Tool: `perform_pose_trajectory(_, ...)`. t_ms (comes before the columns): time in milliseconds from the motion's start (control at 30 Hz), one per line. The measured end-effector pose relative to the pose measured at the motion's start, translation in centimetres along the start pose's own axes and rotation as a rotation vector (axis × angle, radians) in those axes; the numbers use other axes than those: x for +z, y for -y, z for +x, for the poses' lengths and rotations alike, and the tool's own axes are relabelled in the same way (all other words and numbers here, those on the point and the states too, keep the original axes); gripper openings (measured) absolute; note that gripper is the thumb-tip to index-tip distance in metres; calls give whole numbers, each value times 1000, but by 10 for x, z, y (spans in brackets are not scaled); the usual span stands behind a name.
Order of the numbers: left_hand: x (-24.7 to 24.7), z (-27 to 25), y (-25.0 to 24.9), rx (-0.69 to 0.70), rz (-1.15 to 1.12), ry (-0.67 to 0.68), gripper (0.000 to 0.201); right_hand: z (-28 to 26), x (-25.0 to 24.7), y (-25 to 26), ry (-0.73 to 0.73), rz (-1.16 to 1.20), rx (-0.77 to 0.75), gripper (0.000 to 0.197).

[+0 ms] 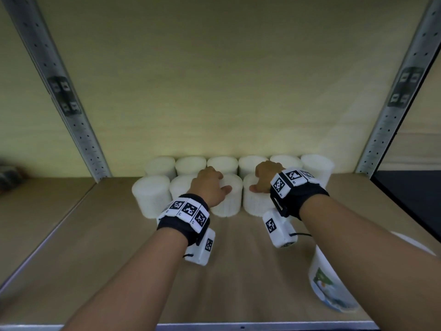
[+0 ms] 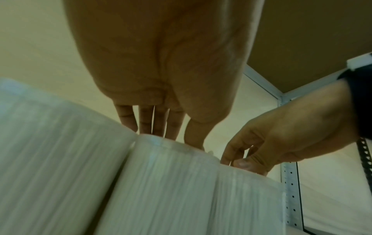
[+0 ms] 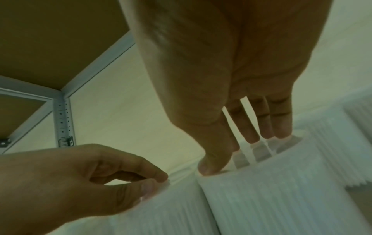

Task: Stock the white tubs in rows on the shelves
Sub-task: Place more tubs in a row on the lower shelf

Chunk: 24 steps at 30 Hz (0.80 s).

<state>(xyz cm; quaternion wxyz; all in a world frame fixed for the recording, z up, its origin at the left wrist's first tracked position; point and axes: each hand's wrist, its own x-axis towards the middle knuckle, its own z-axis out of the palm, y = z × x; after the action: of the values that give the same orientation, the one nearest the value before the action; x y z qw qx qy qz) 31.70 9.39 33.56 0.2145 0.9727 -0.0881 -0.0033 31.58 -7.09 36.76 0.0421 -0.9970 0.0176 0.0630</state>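
On the wooden shelf, plain white tubs stand in two rows against the back wall. The back row holds several. The front row begins with two tubs at the left. My left hand grips the third front tub from above, with the thumb on its near rim and the fingers over the top. My right hand pinches the rim of the tub beside it. Its fingers reach inside the tub and the thumb lies outside. The two held tubs stand side by side.
A white tub with a green and blue label stands near the front right edge, partly behind my right forearm. Perforated metal uprights frame the bay. Bare shelf board lies between the front row and the front edge.
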Motion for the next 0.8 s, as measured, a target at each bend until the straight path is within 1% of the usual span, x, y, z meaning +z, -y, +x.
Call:
perform_pose_trajectory(167, -3, 2, -2, 41, 6, 14, 52, 2, 4, -2, -20, -26, -45, 51)
perform_pose_trajectory(333, -4, 2, -4, 69, 20, 30, 51, -1, 3, -2, -23, -22, -54, 51)
perform_pose_trajectory(500, -6, 4, -5, 77, 34, 44, 51, -2, -7, -3, 84, -11, -48, 50)
perform_pose_trajectory(700, -5, 3, -5, 81, 41, 38, 50, -5, -9, -9, 100, 65, -107, 54)
perform_pose_trajectory(800, -5, 3, -5, 75, 20, 35, 50, -9, -14, -8, 161, 75, -130, 58)
